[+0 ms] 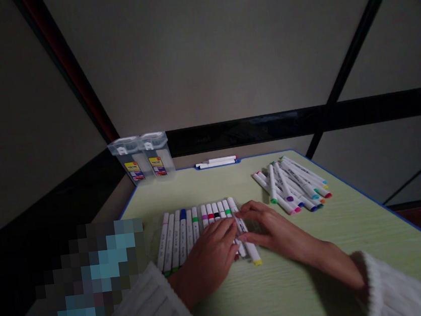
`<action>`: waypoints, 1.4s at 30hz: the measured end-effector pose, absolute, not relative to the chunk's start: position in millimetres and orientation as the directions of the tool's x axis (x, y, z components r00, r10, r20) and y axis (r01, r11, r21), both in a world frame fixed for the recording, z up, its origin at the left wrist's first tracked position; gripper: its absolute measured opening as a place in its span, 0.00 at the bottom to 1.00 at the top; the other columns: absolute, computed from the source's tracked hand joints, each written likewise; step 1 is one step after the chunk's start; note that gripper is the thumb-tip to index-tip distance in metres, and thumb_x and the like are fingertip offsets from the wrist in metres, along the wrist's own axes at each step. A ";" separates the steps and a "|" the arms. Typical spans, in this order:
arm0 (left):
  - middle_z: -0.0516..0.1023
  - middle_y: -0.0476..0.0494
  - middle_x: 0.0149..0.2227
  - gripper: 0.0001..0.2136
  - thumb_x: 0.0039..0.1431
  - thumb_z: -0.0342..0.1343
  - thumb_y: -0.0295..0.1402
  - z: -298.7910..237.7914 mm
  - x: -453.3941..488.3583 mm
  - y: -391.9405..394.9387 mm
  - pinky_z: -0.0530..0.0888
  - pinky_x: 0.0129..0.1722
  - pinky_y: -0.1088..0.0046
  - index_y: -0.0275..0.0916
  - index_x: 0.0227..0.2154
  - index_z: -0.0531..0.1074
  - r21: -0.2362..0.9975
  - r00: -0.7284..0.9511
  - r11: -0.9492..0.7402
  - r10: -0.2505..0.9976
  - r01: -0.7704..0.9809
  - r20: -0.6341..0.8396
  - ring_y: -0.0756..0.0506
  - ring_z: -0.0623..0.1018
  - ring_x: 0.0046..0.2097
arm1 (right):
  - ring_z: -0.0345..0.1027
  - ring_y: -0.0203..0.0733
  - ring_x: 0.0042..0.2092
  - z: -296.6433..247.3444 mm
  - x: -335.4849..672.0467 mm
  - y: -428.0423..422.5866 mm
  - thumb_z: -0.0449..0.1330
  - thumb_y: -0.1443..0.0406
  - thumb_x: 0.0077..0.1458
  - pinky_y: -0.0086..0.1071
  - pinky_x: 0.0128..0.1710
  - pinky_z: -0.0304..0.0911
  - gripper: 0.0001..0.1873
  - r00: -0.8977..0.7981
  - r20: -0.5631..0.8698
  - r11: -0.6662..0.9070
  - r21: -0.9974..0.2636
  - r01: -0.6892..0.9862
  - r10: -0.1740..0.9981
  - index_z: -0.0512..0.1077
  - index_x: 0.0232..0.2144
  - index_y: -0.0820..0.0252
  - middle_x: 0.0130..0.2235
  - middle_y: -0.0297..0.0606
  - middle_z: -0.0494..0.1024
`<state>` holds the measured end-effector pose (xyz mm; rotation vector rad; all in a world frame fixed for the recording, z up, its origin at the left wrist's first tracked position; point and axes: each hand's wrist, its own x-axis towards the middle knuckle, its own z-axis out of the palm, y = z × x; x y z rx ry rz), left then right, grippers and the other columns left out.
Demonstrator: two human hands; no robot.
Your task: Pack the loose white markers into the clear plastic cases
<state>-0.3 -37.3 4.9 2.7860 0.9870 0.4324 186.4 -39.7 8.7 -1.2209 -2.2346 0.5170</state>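
Observation:
A row of several white markers (188, 231) with coloured caps lies side by side on the pale green table (322, 267). My left hand (207, 262) rests flat on the right part of that row, fingers stretched out. My right hand (275, 231) lies beside it, fingertips touching the rightmost marker (255, 258), which has a yellow cap at its near end. Both wrists wear white knitted sleeves.
A loose pile of several markers (293, 184) lies at the table's right back. Two clear plastic marker boxes (142, 158) stand at the back left corner. A couple of markers (216, 162) lie along the far edge. A blurred patch covers the lower left.

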 end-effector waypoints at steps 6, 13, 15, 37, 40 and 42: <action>0.65 0.38 0.52 0.16 0.58 0.44 0.28 2.0 -0.8 -37.4 0.64 0.54 0.62 0.35 0.49 0.61 0.230 0.734 -0.770 0.638 0.595 0.232 0.44 0.64 0.55 | 0.62 0.44 0.45 7.2 187.9 -38.0 0.57 0.59 0.52 0.40 0.46 0.59 0.20 -0.450 0.269 0.518 -0.566 0.641 0.851 0.66 0.46 0.63 0.41 0.44 0.68; 0.65 0.40 0.52 0.16 0.58 0.45 0.28 3.7 -0.7 -37.9 0.63 0.54 0.63 0.36 0.50 0.61 0.232 0.736 -0.770 0.638 0.595 0.227 0.45 0.63 0.54 | 0.62 0.43 0.43 10.0 186.3 -40.4 0.51 0.65 0.57 0.39 0.44 0.61 0.13 -0.496 0.275 0.565 -0.476 0.674 0.824 0.67 0.44 0.60 0.39 0.42 0.67; 0.66 0.39 0.52 0.16 0.58 0.45 0.28 4.7 -0.5 -38.1 0.63 0.54 0.63 0.35 0.50 0.61 0.226 0.737 -0.768 0.639 0.599 0.219 0.45 0.63 0.54 | 0.62 0.42 0.43 9.4 185.2 -40.7 0.47 0.71 0.57 0.39 0.43 0.61 0.13 -0.498 0.263 0.562 -0.439 0.701 0.826 0.68 0.42 0.61 0.39 0.43 0.66; 0.66 0.40 0.51 0.16 0.57 0.45 0.28 1.6 -0.2 -36.0 0.63 0.53 0.63 0.36 0.49 0.61 0.220 0.741 -0.777 0.629 0.590 0.233 0.44 0.64 0.53 | 0.58 0.44 0.51 -2.3 188.6 -24.7 0.49 0.77 0.52 0.41 0.49 0.58 0.18 -0.509 0.382 0.635 -0.403 0.659 0.771 0.69 0.42 0.61 0.48 0.45 0.66; 0.66 0.40 0.50 0.15 0.57 0.46 0.28 3.0 -0.5 -36.8 0.64 0.53 0.62 0.37 0.48 0.61 0.210 0.742 -0.778 0.628 0.592 0.234 0.44 0.65 0.53 | 0.59 0.44 0.50 3.5 187.9 -26.4 0.49 0.76 0.52 0.40 0.49 0.58 0.17 -0.531 0.366 0.643 -0.366 0.672 0.764 0.69 0.43 0.59 0.47 0.45 0.66; 0.66 0.40 0.49 0.14 0.57 0.45 0.28 5.1 -0.5 -37.9 0.64 0.52 0.62 0.37 0.47 0.62 0.205 0.743 -0.776 0.631 0.597 0.223 0.44 0.65 0.52 | 0.59 0.44 0.50 6.0 186.5 -27.9 0.49 0.75 0.54 0.40 0.48 0.59 0.16 -0.531 0.345 0.630 -0.342 0.697 0.774 0.69 0.42 0.60 0.47 0.45 0.66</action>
